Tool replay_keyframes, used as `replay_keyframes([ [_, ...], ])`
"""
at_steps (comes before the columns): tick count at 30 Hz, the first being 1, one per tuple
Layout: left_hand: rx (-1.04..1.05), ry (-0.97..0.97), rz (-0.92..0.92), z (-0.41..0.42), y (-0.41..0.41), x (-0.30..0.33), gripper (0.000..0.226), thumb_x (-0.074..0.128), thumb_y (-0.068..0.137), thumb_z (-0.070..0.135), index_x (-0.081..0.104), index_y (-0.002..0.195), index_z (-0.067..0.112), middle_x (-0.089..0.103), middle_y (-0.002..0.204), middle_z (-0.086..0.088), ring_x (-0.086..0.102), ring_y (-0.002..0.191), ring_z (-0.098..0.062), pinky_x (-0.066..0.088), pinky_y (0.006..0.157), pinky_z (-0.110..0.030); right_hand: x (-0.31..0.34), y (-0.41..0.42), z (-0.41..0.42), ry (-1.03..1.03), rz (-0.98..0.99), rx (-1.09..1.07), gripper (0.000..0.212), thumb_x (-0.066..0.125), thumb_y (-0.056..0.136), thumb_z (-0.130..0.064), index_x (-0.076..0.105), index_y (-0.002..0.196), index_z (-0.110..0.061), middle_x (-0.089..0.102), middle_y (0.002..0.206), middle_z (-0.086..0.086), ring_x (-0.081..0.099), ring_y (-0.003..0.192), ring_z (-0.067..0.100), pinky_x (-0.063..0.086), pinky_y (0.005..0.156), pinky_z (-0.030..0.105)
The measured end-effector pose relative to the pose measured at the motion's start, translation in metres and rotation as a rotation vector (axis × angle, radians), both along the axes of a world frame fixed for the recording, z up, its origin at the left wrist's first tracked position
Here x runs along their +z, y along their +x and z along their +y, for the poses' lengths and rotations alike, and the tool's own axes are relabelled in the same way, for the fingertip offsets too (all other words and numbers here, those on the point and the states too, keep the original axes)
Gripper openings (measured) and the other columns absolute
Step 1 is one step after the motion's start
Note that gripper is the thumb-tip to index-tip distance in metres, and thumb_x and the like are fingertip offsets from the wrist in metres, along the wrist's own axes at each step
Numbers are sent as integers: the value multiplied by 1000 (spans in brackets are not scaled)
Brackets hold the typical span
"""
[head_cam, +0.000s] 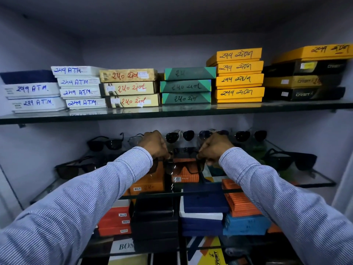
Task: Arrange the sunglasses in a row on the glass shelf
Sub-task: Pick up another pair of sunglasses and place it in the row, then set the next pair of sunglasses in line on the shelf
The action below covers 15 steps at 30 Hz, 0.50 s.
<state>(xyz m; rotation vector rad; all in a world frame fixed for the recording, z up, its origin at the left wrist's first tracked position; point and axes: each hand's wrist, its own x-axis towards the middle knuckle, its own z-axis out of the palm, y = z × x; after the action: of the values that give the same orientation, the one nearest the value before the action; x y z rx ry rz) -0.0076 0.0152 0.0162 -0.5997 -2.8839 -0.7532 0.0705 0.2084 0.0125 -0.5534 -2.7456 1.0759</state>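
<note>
My left hand (155, 144) and my right hand (214, 148) each pinch one end of a dark pair of sunglasses (176, 166), held level just above the middle of the glass shelf (313, 177). Along the back of that shelf stand several sunglasses: a black pair (106, 143) at the left, a silver-rimmed pair (179, 136), a bluish pair (205, 134) partly behind my right hand, and another dark pair (250, 135). Near the front lie a black pair (72, 168) at the left and a black pair (292, 159) at the right.
An upper glass shelf (172, 112) carries stacks of labelled boxes, white (78, 87), beige (131, 87), green (187, 86), yellow (238, 75) and black (305, 81). Below the sunglasses shelf, orange (240, 199), navy (204, 201) and black boxes (154, 219) are stacked. Cabinet walls close both sides.
</note>
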Motion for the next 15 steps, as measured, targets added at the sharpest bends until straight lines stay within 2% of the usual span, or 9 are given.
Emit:
replay_keyframes([
  [3, 25, 27, 41, 6, -2, 1, 21, 87, 71, 22, 78, 85, 10, 75, 93, -4, 67, 92, -19, 48, 76, -29, 4, 7, 15, -17, 67, -15, 20, 81, 79, -20, 76, 91, -5, 77, 84, 13, 66, 47, 15, 55, 43, 21],
  [5, 0, 59, 83, 11, -3, 2, 22, 88, 70, 26, 78, 85, 12, 75, 90, -2, 67, 90, -17, 49, 77, -27, 12, 10, 37, -47, 142, -56, 19, 81, 80, -20, 77, 88, -3, 78, 82, 16, 71, 57, 24, 63, 58, 33],
  [7, -63, 92, 114, 22, 1, 3, 18, 87, 72, 25, 81, 84, 13, 78, 86, -1, 68, 85, -13, 50, 80, -24, 20, 6, 65, 37, 193, -135, 25, 80, 77, -25, 78, 86, -2, 78, 85, 17, 75, 72, 32, 65, 74, 43],
  [9, -117, 118, 135, 36, 8, 5, 15, 86, 73, 24, 82, 83, 13, 79, 85, 1, 67, 83, -10, 52, 84, -23, 20, 0, 82, 245, 156, -221, 32, 72, 79, -28, 77, 98, -3, 74, 105, 22, 72, 92, 37, 61, 85, 41],
  [11, -147, 139, 138, 53, 14, 6, 15, 85, 74, 24, 81, 84, 13, 78, 86, 3, 66, 82, -9, 50, 83, -21, 13, -4, 86, 406, 56, -209, 36, 62, 87, -24, 70, 116, -4, 63, 124, 25, 64, 110, 41, 53, 91, 40],
  [15, -188, 144, 108, 83, 18, 5, 20, 84, 76, 22, 79, 90, 10, 75, 86, 1, 64, 79, -9, 51, 83, -21, -2, -7, 86, 594, -63, -54, 44, 61, 91, -20, 59, 134, -11, 58, 135, 20, 58, 121, 38, 50, 96, 39],
])
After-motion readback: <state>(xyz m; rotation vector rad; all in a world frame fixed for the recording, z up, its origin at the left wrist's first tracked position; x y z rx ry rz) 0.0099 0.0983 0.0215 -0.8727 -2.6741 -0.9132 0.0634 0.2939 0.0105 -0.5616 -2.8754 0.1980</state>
